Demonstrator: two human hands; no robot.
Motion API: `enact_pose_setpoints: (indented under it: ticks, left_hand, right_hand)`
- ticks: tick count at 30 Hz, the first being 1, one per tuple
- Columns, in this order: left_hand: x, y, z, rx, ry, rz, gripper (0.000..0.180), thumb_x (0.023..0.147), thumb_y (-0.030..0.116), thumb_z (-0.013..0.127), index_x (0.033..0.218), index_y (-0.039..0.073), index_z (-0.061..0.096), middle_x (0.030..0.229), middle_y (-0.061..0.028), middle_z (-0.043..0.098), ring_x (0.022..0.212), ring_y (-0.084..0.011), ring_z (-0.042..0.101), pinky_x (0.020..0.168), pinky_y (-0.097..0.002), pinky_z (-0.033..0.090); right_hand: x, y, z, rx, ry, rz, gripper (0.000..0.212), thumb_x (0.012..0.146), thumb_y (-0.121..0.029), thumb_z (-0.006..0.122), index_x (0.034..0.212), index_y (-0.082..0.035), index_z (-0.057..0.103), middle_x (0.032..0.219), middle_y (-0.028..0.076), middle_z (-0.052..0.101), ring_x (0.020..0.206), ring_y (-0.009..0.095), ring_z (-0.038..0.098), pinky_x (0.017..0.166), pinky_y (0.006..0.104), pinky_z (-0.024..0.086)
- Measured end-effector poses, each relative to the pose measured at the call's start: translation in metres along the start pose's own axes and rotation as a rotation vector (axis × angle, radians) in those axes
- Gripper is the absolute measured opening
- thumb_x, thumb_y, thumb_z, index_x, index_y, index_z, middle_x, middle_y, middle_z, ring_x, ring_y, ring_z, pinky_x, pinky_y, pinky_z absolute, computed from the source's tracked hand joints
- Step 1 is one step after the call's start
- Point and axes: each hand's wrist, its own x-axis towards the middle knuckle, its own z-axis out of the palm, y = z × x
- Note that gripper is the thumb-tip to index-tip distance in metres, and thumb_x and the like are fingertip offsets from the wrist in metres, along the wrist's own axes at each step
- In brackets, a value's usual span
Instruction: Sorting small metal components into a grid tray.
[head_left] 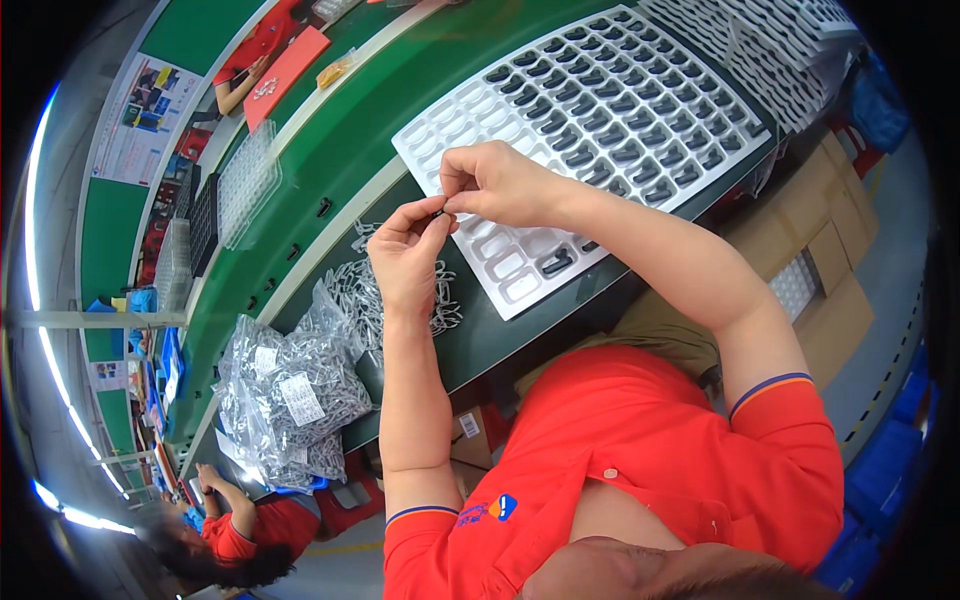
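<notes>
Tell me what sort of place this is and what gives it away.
Most likely a factory assembly line: a white tray filled largely with small black parts, a clear bag of shiny metal pieces, and a co-worker at the lower left in a matching red shirt.

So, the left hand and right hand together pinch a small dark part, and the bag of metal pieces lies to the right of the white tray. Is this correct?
Not quite: the head view shows the bag to the left of the white tray, not to the right. The left hand and right hand do pinch a small dark part together.
</notes>
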Motion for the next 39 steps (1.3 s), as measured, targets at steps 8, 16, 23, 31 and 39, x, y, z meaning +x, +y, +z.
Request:
enact_pose_setpoints:
  ticks: [8,16,23,31,39]
  left_hand:
    - [0.023,0.01,-0.005,0.367,0.052,0.118,0.015,0.085,-0.003,0.069,0.099,-0.004,0.072,0.088,-0.0081,0.072,0.078,-0.0138,0.068,0.075,-0.0255,0.055]
    - [0.161,-0.024,-0.117,1.157,0.296,0.291,0.022,0.077,0.009,0.075,0.098,0.001,0.075,0.085,-0.0082,0.074,0.075,-0.017,0.068,0.075,-0.0277,0.054]
    - [0.104,0.007,0.029,1.007,-0.148,0.392,0.015,0.077,0.004,0.071,0.092,0.003,0.072,0.09,-0.0114,0.073,0.082,-0.0229,0.071,0.075,-0.0332,0.055]
    - [0.013,0.004,0.121,1.128,-0.72,0.277,0.021,0.074,0.004,0.06,0.093,0.002,0.068,0.086,-0.0202,0.069,0.085,-0.0391,0.067,0.078,-0.0472,0.053]
    - [0.017,0.007,0.069,0.725,-0.183,0.373,0.02,0.08,-0.004,0.06,0.098,0.001,0.066,0.085,-0.0151,0.068,0.077,-0.026,0.067,0.072,-0.0365,0.054]
  right_hand:
    - [-0.001,0.006,-0.01,-0.218,0.117,-0.182,0.017,0.086,-0.008,0.07,0.097,0.001,0.062,0.085,0.013,0.068,0.078,0.021,0.067,0.072,0.0309,0.053]
    - [-0.026,-0.023,-0.066,-0.231,0.206,-0.072,0.02,0.09,-0.014,0.068,0.102,0.001,0.064,0.089,0.008,0.069,0.084,0.016,0.065,0.074,0.0296,0.052]
    - [-0.058,-0.016,-0.108,-0.197,0.26,0.147,0.017,0.09,-0.013,0.068,0.098,0.002,0.067,0.085,0.005,0.069,0.079,0.01,0.061,0.073,0.0255,0.05]
    - [-0.049,-0.019,-0.107,-0.128,0.334,0.024,0.014,0.091,-0.012,0.067,0.095,0.001,0.068,0.081,0.001,0.067,0.076,0.006,0.058,0.071,0.0243,0.049]
    - [-0.035,-0.026,-0.068,-0.17,0.301,0.038,0.011,0.089,-0.011,0.068,0.092,-0.001,0.07,0.082,0.004,0.069,0.074,0.009,0.061,0.07,0.0255,0.049]
